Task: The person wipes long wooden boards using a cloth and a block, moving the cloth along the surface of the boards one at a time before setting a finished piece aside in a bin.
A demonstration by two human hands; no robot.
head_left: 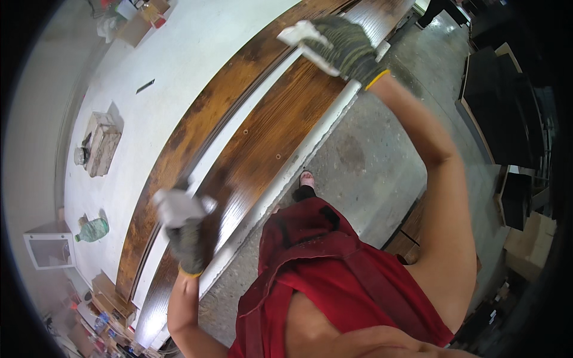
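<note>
- The near dark-brown, glossy wood-grain board (268, 125) lies flat across the middle of the frame on a broad white table (149, 65); it looks stiff and, being long, probably rather heavy.
- Its sheen suggests a slippery face that could scuff; the long edges seem the surest place to take hold, with support at two spread points.
- The far mottled-brown wooden board (203, 122) runs alongside, nearer the upper left, with a white gap between the two; it likely handles just as stiffly.
- At upper centre, the gloved right hand (352, 51) has its fingers closed over a crumpled white cloth-like piece (303, 34), above the near board; the piece looks light and soft, easily bunched in the palm.
- At lower left, the gloved left hand (190, 246) appears to grip a pale grey-white blocky piece (178, 207), over the boards; it seems light enough for one hand, best held by its sides.
- Blur hides the left fingers and the pale piece's outline, so whether it is a folded cloth or a solid pad is unclear.
- The right hand covers part of the white piece, and whether that touches the wood cannot be told.
- The near board's upper stretch is hidden behind the right hand.
</note>
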